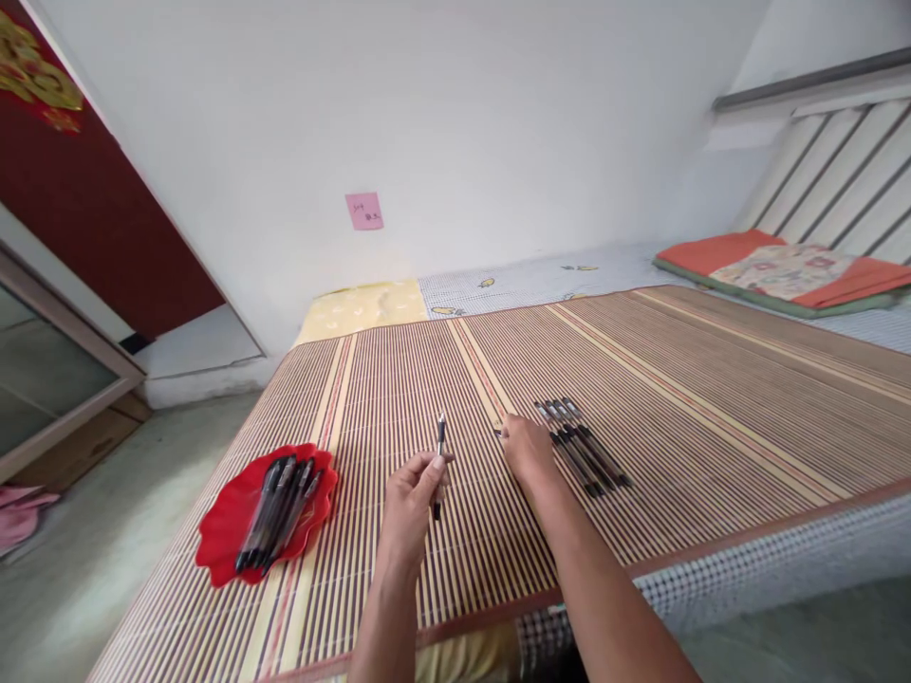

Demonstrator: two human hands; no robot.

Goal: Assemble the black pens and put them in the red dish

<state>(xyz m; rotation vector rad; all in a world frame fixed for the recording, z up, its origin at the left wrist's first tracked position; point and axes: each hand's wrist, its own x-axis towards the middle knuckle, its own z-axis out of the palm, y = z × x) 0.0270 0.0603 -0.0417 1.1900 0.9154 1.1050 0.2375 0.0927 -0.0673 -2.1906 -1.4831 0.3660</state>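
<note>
A pen (440, 438) with a black grip stands nearly upright in my left hand (417, 484), tip pointing up, pinched between thumb and fingers. To its right, my right hand (528, 448) is closed low over the mat. A small dark piece (499, 433) shows at its fingertips; its kind is too small to make out. Just right of that hand, several dark pens (589, 455) lie side by side in a slanted row. On the left, a red scalloped dish (213, 517) holds a bundle of several more black pens (279, 507).
A striped bamboo mat (683, 417) covers the bed. At the far right lies a folded orange and floral cloth (790, 270) by the slatted headboard (846, 180). A pink note (364, 211) sticks to the white wall behind. The floor (185, 446) drops away at left.
</note>
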